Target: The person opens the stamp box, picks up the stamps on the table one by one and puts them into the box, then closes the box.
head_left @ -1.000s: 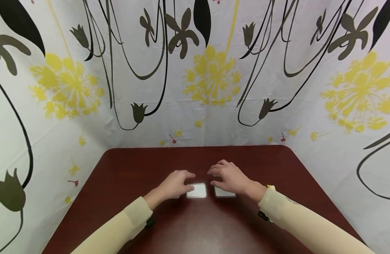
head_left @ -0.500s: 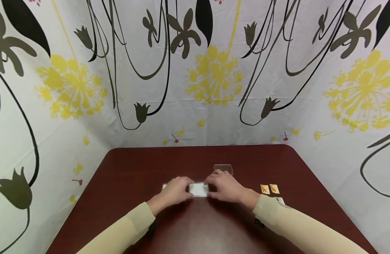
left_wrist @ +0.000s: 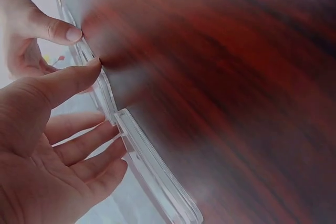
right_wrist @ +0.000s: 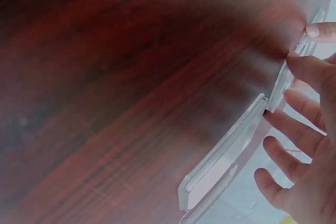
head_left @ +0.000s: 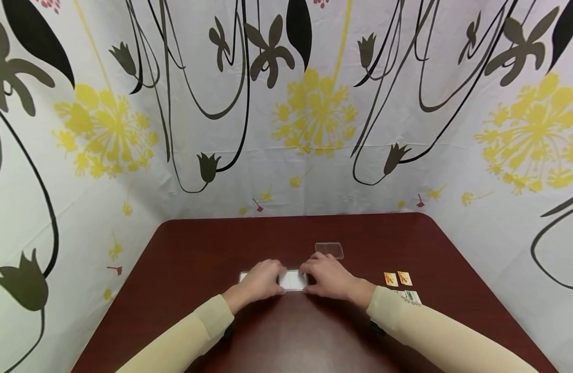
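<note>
A flat clear plastic case with a white inside [head_left: 292, 280] lies on the table between both hands. My left hand [head_left: 260, 281] holds its left end, thumb at the front edge and fingers at the back. At the right end, my right hand [head_left: 330, 278] grips it likewise. The left wrist view shows a second clear case [left_wrist: 157, 174] beside the left hand's fingers; its corner peeks out in the head view. Another case [right_wrist: 223, 148] lies alongside the right hand in the right wrist view, and the hand hides it in the head view.
Behind the right hand lies a transparent flat lid or tray [head_left: 329, 249]. Small orange packets [head_left: 391, 279] and white-green ones [head_left: 413, 297] lie to the right, partly behind the sleeve. A patterned curtain [head_left: 286, 176] surrounds the dark red table [head_left: 286, 336].
My right hand has moved left from above the right case onto the middle case's end. My left thumb has shifted to its front edge. The lid and packets have come into view.
</note>
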